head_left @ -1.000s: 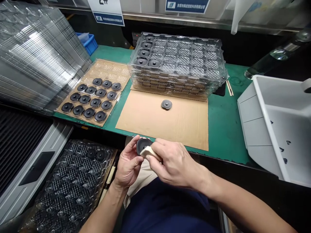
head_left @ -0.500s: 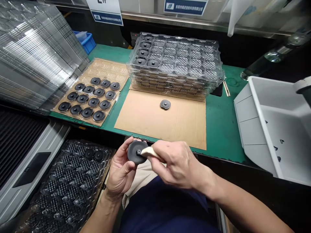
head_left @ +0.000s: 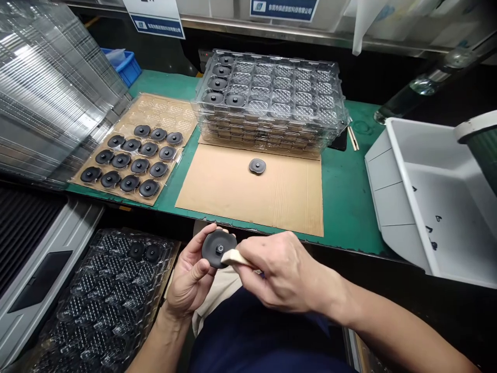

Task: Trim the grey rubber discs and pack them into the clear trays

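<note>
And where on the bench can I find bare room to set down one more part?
The front of the cardboard sheet is bare, between the lone black disc and the sheet's front edge. The green mat between sheet and white bin is free too. It is crowded behind, with the clear tray stack, and at left, with the partly filled tray.

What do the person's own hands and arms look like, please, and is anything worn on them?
The left hand and right hand are ungloved, with no ring or watch visible. Both forearms are bare as far as they show, with no sleeves in view. A dark blue garment covers the body.
</note>
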Tool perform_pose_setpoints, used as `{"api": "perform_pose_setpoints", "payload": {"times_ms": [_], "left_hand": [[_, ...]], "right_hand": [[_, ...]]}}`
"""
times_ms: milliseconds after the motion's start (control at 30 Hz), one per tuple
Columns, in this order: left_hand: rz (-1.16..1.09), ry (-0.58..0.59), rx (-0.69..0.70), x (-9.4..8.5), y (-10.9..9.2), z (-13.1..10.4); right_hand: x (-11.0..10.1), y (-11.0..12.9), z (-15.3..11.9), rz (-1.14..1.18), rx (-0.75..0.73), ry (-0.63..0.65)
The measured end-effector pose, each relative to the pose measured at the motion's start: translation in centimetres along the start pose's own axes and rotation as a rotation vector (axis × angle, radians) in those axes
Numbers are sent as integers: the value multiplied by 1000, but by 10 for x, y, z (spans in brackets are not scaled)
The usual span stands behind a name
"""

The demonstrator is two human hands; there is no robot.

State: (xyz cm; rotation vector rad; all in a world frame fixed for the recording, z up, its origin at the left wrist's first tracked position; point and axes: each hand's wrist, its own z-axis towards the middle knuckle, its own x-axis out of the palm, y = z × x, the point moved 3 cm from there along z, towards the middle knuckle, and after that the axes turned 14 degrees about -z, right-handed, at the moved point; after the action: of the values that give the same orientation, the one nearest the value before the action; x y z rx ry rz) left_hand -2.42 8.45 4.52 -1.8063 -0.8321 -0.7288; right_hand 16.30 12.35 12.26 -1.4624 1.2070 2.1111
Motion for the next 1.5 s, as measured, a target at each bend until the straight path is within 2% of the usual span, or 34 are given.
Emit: {"api": "perform_pose_setpoints", "payload": {"times_ms": [100, 267, 400, 533, 667, 800, 933, 1100, 1233, 1367, 1500], "left_hand": [[9, -12, -18, -1, 1, 0], [-34, 19, -38, 0, 3, 1], [-56, -18, -81, 0, 5, 2], [-67, -40, -113, 1, 7, 3], [-44, -97, -140, -2, 10, 5], [-56, -107, -164, -3, 13, 7], [-46, -81, -210, -2, 16, 8], [-71, -144, -218, -4, 16, 7], [-42, -116, -237, -4, 16, 9], [-66, -167, -223, -6, 16, 10], [-38, -148, -244, -5, 17, 9]], "right_hand": [[-2, -5, -1, -55, 85, -52], [1, -1, -4, 25, 5, 19], [1, -6, -5, -25, 96, -42], [4, -5, -7, 68, -4, 43], [4, -10, -10, -19, 102, -21], [10, -11, -12, 31, 18, 50], [12, -21, -13, -52, 143, 2], [17, -16, -15, 57, 36, 102], [18, -20, -16, -1, 136, 33], [22, -19, -16, 31, 59, 64], [23, -23, -19, -28, 137, 5]]}}
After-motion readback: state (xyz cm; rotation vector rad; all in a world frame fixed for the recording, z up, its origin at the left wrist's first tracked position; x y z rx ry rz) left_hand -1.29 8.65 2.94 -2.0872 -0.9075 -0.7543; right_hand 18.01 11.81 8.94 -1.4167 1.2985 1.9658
